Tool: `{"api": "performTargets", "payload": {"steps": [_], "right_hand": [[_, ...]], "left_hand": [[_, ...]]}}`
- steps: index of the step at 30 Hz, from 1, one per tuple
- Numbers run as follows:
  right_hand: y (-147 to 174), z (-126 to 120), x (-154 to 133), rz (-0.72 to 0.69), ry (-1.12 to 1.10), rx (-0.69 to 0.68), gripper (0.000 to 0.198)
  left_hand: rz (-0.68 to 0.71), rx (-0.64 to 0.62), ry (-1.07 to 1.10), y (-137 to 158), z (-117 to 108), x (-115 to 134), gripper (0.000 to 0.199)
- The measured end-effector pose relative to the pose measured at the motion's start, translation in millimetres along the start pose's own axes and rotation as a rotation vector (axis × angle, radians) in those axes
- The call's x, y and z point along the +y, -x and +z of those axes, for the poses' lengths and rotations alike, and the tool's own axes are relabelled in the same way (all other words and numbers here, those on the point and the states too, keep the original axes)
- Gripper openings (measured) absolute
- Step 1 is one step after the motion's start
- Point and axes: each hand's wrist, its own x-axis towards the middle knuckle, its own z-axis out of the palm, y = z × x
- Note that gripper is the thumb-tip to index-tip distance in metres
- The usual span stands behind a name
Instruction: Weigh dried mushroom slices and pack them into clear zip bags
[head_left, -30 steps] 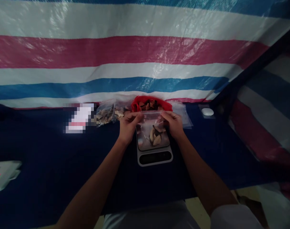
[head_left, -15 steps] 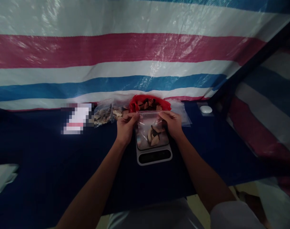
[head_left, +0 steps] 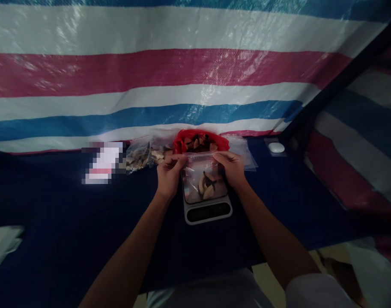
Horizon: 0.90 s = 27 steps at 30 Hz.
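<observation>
Slices sit low in the clear bag spread between my left grip and right grip, each pinched closed on a top corner. It lies below them, over the scale; whether touching, I cannot tell. I judge the step to be sealing or straightening its mouth; next seems to call for an even pinch, edge taut. The red bag is just beyond my grip.

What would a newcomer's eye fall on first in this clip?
Probably the red, white and blue striped sheet hanging behind the table and filling the upper view. Next, the red bag of brownish pieces near the middle and, just in front of it, the clear bag that the left hand and right hand hold by its top edge over a scale.
</observation>
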Motion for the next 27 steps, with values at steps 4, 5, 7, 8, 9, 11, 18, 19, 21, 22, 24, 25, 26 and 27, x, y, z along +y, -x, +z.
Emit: {"api": "performTargets", "payload": {"steps": [4,5,7,8,9,11,18,19,21,22,24,25,26,27], "right_hand": [[-0.7,0.4,0.6,-0.003,-0.028,0.006,0.033],[-0.9,0.6,0.6,-0.005,-0.036,0.008,0.034],[-1.0,0.6,0.4,-0.019,-0.051,0.013,0.035],[-0.9,0.4,0.3,-0.027,-0.057,0.013,0.035],[-0.7,0.1,0.2,-0.031,-0.058,0.012,0.034],[0.0,-0.7,0.3,-0.024,-0.047,-0.005,0.034],[1.9,0.8,-0.4,-0.034,0.035,-0.039,0.037],[2.1,1.5,-0.9,-0.037,0.033,-0.035,0.037],[2.4,2.8,-1.7,-0.034,0.03,-0.034,0.037],[2.5,3.3,-2.0,-0.029,0.03,-0.038,0.037],[2.8,3.8,-2.1,-0.027,0.027,-0.04,0.036],[3.1,3.8,-2.1,-0.031,0.024,-0.039,0.036],[3.3,3.8,-1.9,-0.037,0.021,-0.035,0.035],[3.6,3.6,-1.8,-0.042,0.021,-0.03,0.035]], "left_hand": [[0.038,-0.018,-0.01,3.2,-0.3,0.7,0.018],[0.036,-0.024,-0.015,4.1,-0.6,0.7,0.017],[0.029,-0.034,-0.027,5.7,-0.9,0.6,0.018],[0.027,-0.036,-0.033,6.3,-0.9,0.6,0.018],[0.025,-0.035,-0.039,6.7,-0.7,0.7,0.019],[0.026,-0.025,-0.057,7.1,0.2,1.1,0.021],[0.002,-0.001,-0.147,8.0,2.2,4.2,0.031],[0.009,-0.006,-0.162,8.5,2.3,4.6,0.032],[0.015,-0.025,-0.188,9.3,2.6,5.0,0.034],[0.013,-0.035,-0.196,9.6,2.7,5.0,0.034],[0.01,-0.046,-0.197,9.8,3.0,5.0,0.035],[0.011,-0.046,-0.197,9.8,3.2,5.0,0.036],[0.016,-0.047,-0.196,9.8,3.4,5.2,0.035],[0.023,-0.049,-0.195,9.8,3.7,5.5,0.035]]}}
